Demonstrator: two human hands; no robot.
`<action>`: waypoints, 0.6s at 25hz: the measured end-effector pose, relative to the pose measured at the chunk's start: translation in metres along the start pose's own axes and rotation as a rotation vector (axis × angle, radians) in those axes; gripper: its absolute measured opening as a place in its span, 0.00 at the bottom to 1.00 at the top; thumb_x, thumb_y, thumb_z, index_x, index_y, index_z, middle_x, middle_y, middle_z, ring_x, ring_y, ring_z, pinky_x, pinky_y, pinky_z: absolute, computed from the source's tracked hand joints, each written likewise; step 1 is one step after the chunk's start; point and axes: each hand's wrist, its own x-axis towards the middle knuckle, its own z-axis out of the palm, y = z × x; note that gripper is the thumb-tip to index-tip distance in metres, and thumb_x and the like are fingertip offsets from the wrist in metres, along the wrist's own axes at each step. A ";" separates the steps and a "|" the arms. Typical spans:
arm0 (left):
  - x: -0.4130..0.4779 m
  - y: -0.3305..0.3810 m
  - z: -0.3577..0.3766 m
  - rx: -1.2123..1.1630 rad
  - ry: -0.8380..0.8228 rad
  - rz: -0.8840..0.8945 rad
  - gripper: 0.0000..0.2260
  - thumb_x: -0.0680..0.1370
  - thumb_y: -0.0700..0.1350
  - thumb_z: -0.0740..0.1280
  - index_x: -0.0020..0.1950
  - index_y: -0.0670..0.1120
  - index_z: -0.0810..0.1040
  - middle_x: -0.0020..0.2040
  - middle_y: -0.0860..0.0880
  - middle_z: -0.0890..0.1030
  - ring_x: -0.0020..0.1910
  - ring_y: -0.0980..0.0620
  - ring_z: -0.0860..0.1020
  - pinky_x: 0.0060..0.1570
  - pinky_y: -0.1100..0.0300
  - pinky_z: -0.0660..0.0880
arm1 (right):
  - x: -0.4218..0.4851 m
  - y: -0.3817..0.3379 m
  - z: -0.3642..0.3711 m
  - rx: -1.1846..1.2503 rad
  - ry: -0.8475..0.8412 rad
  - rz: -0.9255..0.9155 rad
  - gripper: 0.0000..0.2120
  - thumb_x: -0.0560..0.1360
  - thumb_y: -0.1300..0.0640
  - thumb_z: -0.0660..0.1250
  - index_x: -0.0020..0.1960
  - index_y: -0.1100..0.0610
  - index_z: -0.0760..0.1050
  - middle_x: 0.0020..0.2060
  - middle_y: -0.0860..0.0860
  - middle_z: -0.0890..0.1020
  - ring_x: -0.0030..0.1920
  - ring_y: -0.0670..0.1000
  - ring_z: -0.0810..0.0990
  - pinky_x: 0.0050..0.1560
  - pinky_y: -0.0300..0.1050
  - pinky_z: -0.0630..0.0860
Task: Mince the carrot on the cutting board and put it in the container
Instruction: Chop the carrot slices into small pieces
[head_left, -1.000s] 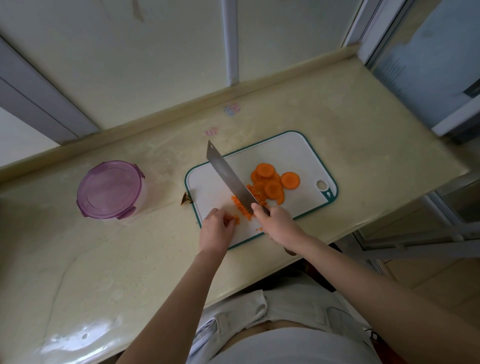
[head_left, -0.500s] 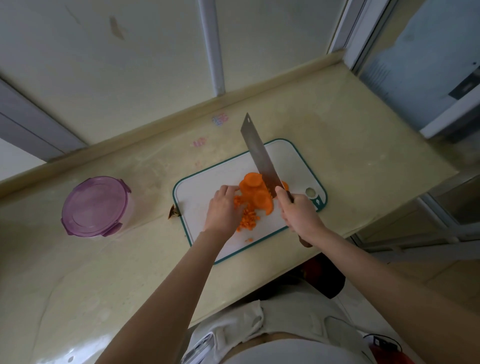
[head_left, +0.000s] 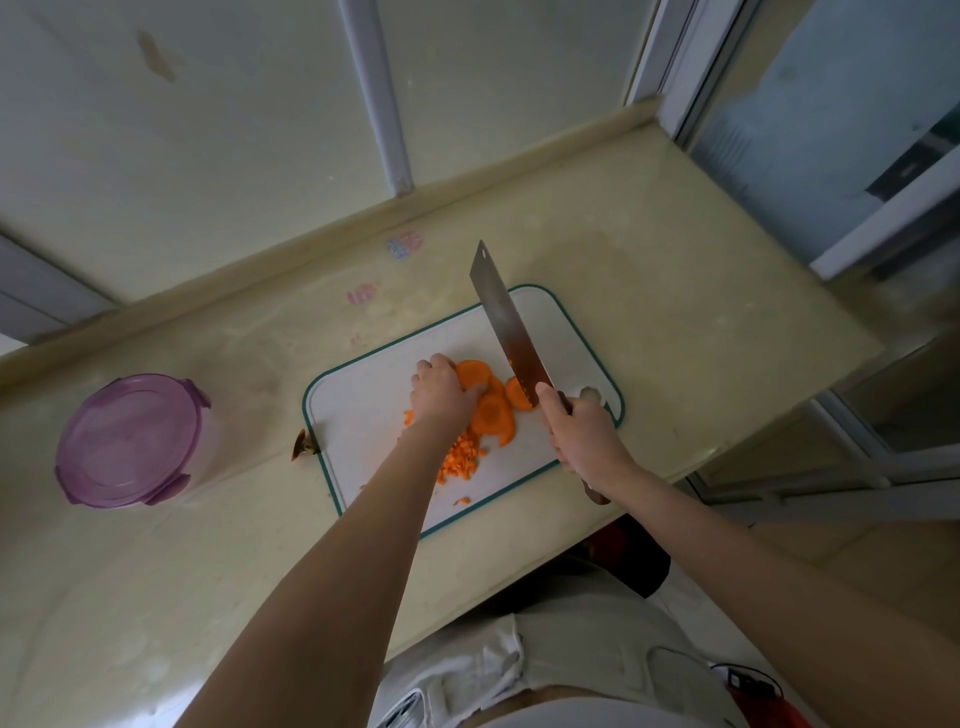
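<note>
Carrot slices (head_left: 491, 415) sit mid-board (head_left: 363, 405), between the hands. Left hand (head_left: 441, 397) claws onto them from 9 o'clock and is closer. Right hand (head_left: 582, 436) grips the knife (head_left: 506, 325) at 3, blade running toward 11. Minced pile (head_left: 460, 460) at 6, container (head_left: 130, 441) way off at 9.

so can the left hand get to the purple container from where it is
Probably yes. The left hand rests on the carrot slices on the cutting board, and the container stands left of the board with just a brown scrap on the counter between. Its lid is on.
</note>
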 end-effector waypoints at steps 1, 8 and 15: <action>0.001 0.000 0.001 -0.031 -0.018 -0.035 0.26 0.75 0.52 0.68 0.66 0.40 0.65 0.63 0.41 0.68 0.62 0.42 0.69 0.61 0.49 0.71 | 0.001 0.001 -0.001 -0.002 -0.003 -0.001 0.20 0.79 0.43 0.58 0.34 0.54 0.64 0.30 0.55 0.68 0.29 0.53 0.67 0.31 0.47 0.62; -0.002 0.013 -0.014 0.001 -0.125 0.022 0.17 0.75 0.47 0.68 0.61 0.41 0.73 0.56 0.42 0.76 0.55 0.45 0.74 0.46 0.59 0.69 | 0.005 0.005 -0.002 -0.012 -0.033 -0.013 0.20 0.79 0.43 0.58 0.33 0.54 0.63 0.27 0.52 0.66 0.26 0.50 0.65 0.29 0.45 0.61; -0.020 0.008 -0.033 -0.308 0.130 0.089 0.14 0.77 0.45 0.67 0.59 0.43 0.70 0.54 0.42 0.75 0.53 0.44 0.73 0.46 0.58 0.68 | 0.003 0.006 0.006 -0.011 -0.055 -0.043 0.23 0.78 0.42 0.58 0.31 0.55 0.65 0.24 0.51 0.65 0.24 0.49 0.64 0.27 0.44 0.60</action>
